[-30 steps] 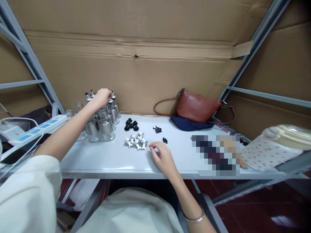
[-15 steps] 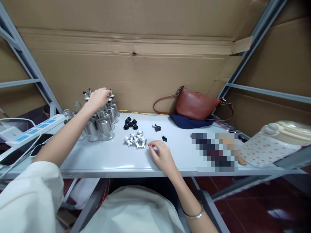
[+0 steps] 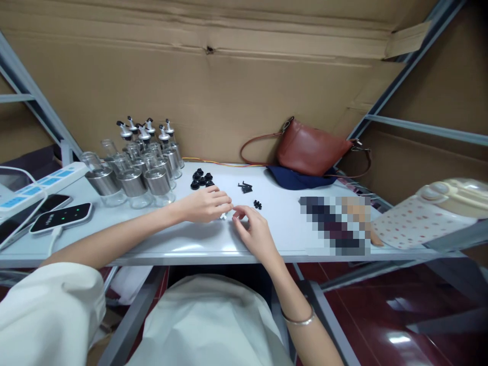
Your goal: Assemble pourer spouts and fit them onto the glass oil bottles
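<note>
My left hand [image 3: 208, 204] reaches across the middle of the table, palm down with its fingers stretched out. It covers most of a pile of white spout pieces [image 3: 223, 216]; only a few bits show under the fingertips. My right hand [image 3: 254, 231] is just to the right, thumb and forefinger curved with a small gap between them and nothing visible there. The fingertips of both hands nearly meet. Behind my left hand lie several black stoppers [image 3: 202, 178]. Small black rings [image 3: 257, 205] and thin black parts [image 3: 246, 187] lie beyond my right hand.
Glass bottles with metal bands [image 3: 132, 184] stand at the left, several at the back with pourer tops [image 3: 144, 133]. A power strip [image 3: 43, 185] and a device [image 3: 61, 217] lie further left. A brown bag [image 3: 310, 150] rests on a navy cap [image 3: 293, 179]; a dotted container [image 3: 409, 218] is at right.
My left hand has come back from the bottles to the pile of white spout pieces. My right hand has hardly moved. The view has tilted down a little.
</note>
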`<state>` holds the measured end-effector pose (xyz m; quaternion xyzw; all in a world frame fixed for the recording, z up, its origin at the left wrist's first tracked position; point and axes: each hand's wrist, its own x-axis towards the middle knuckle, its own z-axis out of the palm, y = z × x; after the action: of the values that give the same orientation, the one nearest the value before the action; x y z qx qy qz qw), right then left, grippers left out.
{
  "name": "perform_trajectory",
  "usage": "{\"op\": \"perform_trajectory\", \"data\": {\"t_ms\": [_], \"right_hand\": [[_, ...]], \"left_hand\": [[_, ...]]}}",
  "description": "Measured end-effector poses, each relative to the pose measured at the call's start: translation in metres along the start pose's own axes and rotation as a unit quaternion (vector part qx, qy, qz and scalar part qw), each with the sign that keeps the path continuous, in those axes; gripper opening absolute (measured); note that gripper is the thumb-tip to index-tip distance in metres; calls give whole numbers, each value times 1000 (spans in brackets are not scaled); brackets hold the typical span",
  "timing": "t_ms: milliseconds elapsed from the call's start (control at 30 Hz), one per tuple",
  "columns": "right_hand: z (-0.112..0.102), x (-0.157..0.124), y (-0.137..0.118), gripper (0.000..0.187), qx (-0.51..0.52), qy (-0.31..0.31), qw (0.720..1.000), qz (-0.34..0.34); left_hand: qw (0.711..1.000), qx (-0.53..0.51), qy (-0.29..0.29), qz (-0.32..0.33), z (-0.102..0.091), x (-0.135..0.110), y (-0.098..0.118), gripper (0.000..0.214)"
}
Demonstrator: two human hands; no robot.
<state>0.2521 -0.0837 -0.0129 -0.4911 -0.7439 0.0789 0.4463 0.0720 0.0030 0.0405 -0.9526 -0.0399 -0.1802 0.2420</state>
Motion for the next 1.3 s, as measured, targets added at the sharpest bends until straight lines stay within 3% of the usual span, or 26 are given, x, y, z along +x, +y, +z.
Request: {"op": "perform_trajectory", "data": {"t_ms": [200,433,767,900,1033,1200,1300], "right_hand": [[-1,-1,1,16,7,5,1000,21],[-2,-1,1,13,22,13,998,50],[-3,0,0,21,75,26,991,104],[-3,0,1,18,71,18,993,96],[-3,0,1,17,87,47,992,80],[-5,0,-2,13,103,82,990,52],[-5,-1,-4,15,103,84,990,45]], "left_hand": [[993,-57,-12,-102,15,-4,8,24],[981,-6,5,-194,20,-7,27,24],[977,-52,36,-205,26,-10,21,17],[964,-131,115,-201,22,-8,27,16],[919,-242,225,-214,19,-5,39,20],[862,-326,280,-269,23,-5,46,21],[857,-334,288,-266,21,-4,45,22]]}}
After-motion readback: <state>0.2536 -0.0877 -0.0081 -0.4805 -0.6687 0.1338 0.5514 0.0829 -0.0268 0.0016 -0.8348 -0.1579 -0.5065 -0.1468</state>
